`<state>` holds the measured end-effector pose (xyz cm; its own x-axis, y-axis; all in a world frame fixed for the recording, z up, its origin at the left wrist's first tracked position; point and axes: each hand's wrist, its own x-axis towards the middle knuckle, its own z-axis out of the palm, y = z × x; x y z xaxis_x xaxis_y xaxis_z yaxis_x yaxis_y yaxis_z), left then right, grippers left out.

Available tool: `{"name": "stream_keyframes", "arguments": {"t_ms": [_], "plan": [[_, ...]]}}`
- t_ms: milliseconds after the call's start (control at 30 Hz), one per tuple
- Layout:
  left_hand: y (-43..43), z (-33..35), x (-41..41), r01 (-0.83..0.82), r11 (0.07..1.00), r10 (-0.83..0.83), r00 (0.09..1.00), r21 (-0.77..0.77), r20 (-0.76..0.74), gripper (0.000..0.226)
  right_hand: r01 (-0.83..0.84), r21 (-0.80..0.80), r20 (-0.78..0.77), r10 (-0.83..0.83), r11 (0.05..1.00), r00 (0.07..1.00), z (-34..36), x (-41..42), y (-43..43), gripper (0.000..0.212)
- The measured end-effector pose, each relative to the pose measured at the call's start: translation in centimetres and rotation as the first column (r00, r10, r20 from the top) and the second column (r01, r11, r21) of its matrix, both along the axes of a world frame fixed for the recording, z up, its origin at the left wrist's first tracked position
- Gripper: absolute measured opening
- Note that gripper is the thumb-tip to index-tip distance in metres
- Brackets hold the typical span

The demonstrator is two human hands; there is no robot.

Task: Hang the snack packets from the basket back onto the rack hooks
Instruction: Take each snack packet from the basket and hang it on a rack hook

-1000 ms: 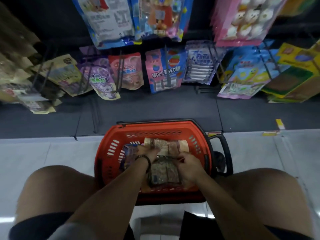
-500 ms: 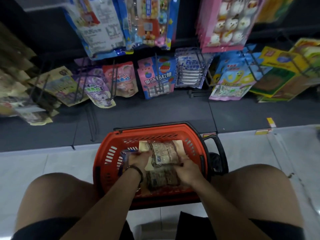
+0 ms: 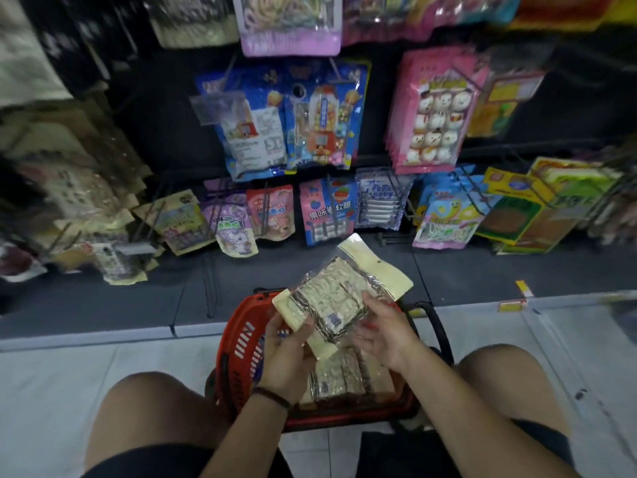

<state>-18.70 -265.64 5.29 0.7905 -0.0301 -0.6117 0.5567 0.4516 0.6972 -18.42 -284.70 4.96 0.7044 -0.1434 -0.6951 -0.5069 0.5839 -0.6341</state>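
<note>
**A:** What hems in the basket?

**B:** The red basket (image 3: 241,343) stands on pale floor tiles (image 3: 86,367) between the person's bare knees, which close it in at 7 and 5 o'clock. At 12 its far end is at the front edge of the rack's dark base shelf (image 3: 103,305). Its black handle (image 3: 439,326) sticks out at 3. The tiles stretch away at 9 and 3.

**A:** And higher up?

**B:** The rack hooks (image 3: 393,240) jut forward at 12. Hanging packets (image 3: 325,208) crowd the lowest row just past the shelf, and a pink packet (image 3: 434,122) hangs above them at 1.

**A:** What's in the basket?

**B:** A flat stack of packets (image 3: 339,377), silvery with cream ends, lies toward its near right side.

**A:** And the hands?

**B:** The snack packet (image 3: 339,298) is held tilted over the basket's far half, its hole end pointing to 1 o'clock. The left hand (image 3: 287,353) grips its near-left corner, thumb on top and fingers beneath. The right hand (image 3: 386,334) has its fingers spread and loose along the packet's right edge. Its fingertips touch the packet without curling round it.
</note>
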Motion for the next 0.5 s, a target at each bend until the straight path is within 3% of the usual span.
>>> {"name": "stream_keyframes", "arguments": {"t_ms": [67, 133, 200, 267, 300, 367, 433, 500], "plan": [[0.5, 1.6, 0.2, 0.022, 0.999, -0.02, 0.998, -0.033, 0.058, 0.056, -0.035, -0.057, 0.066, 0.039, 0.998, 0.997, 1.6, 0.6, -0.3, 0.057], [1.3, 3.5, 0.6, 0.078, 0.997, -0.078, 0.992, 0.004, 0.099, 0.053, -0.06, -0.099, 0.119, 0.072, 0.993, 0.99, 3.7, 1.4, -0.5, 0.054], [2.4, 5.2, 1.3, 0.142, 0.982, -0.165, 0.969, 0.127, 0.186, 0.049, -0.098, -0.148, 0.169, 0.123, 0.984, 0.978, 5.9, 2.2, -0.6, 0.039], [3.5, 6.8, 2.1, 0.092, 0.941, -0.205, 0.92, 0.326, 0.333, 0.064, -0.112, -0.228, 0.21, 0.161, 0.967, 0.964, 8.1, 2.8, -0.5, 0.029], [4.1, 7.6, 2.5, 0.005, 0.878, -0.226, 0.885, 0.478, 0.407, 0.078, -0.105, -0.274, 0.232, 0.172, 0.956, 0.957, 8.9, 3.1, -0.4, 0.03], [4.8, 9.3, 2.9, -0.207, 0.628, -0.385, 0.755, 0.75, 0.53, 0.088, -0.082, -0.343, 0.278, 0.185, 0.936, 0.943, 10.5, 3.6, 0.1, 0.033], [4.6, 10.6, 3.3, -0.311, 0.423, -0.606, 0.602, 0.851, 0.521, 0.085, -0.05, -0.398, 0.329, 0.194, 0.916, 0.924, 11.8, 4.1, 1.0, 0.029], [3.8, 11.3, 3.6, -0.274, 0.34, -0.717, 0.544, 0.9, 0.436, 0.092, 0.0, -0.475, 0.369, 0.2, 0.88, 0.908, 13.2, 4.6, 2.2, 0.025]]}}
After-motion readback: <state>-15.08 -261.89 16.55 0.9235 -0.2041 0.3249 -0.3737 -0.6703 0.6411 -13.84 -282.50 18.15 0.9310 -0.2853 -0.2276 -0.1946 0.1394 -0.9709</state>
